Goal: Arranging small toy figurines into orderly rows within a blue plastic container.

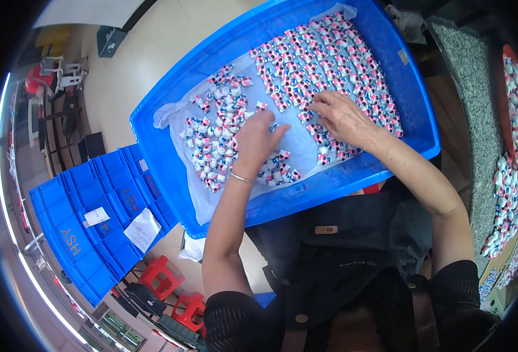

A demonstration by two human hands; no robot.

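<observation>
A large blue plastic bin (182,202) lined with thin white sheeting (300,138) lies in front of me. Small white, pink and blue figurines (329,58) stand in close rows on its right half. A loose heap of the same figurines (212,141) fills the left part. Over the heap's right edge is my left hand (256,141), thumb out and fingers curled, a small figurine (274,127) showing between them. My right hand (344,119) reaches over the left edge of the rows, fingers bent down and closed. What its fingertips hold, if anything, is hidden.
Stacked blue bins (88,220) with paper sheets stand at the left. Red stools (161,277) are below them on the floor. Along the right side runs a speckled grey surface (476,129), with more figurines (508,199) beyond it. A dark bag or apron (341,252) covers my front.
</observation>
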